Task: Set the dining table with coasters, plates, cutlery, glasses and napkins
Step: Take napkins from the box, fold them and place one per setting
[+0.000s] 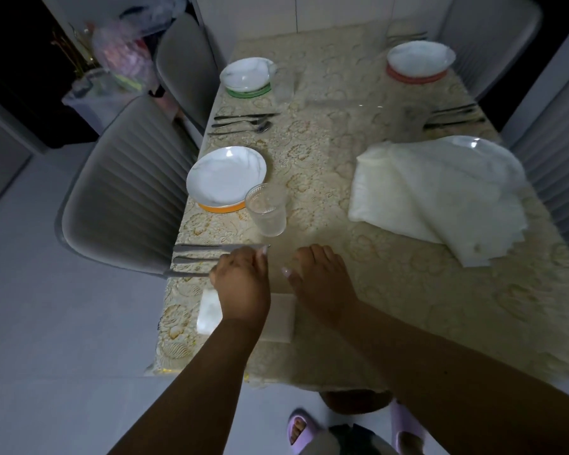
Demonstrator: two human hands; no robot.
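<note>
A: Left hand (242, 279)?
B: Fingers curled over the near cutlery set (197, 259); real grasp or only touch, cannot tell.
A: Right hand (321, 274)?
B: Flat on the tablecloth (391, 307), loose, holding nothing.
A: Napkin?
B: Folded napkin (278, 318) under both wrists. Glass (266, 210) just beyond left knuckles, touching the orange-coastered plate (225, 175). Napkin stack (434, 198) beyond right hand.

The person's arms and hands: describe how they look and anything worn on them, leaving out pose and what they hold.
Both forearms are bare as far as the head view shows, with no sleeves, watch or bracelets visible. The left hand and right hand wear no gloves, and no rings can be made out in the dim light. The fingernails are fairly long with a pale, light finish, clearest on the right hand's thumb.
</note>
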